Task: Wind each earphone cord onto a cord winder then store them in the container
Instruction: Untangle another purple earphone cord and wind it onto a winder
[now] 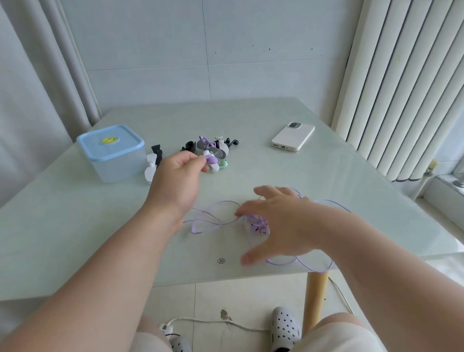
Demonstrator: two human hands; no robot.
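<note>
The box (112,155) at 10 o'clock is clear plastic, blue lid on (contents unclear). Left hand (177,175) pinches a rounded purple winder (210,159). Right hand (279,222), fingers spread wide, is over the thin purple cord (256,224) at 6 o'clock.

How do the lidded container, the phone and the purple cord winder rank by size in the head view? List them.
1. Lidded container
2. Phone
3. Purple cord winder, pinched in the left hand
</note>
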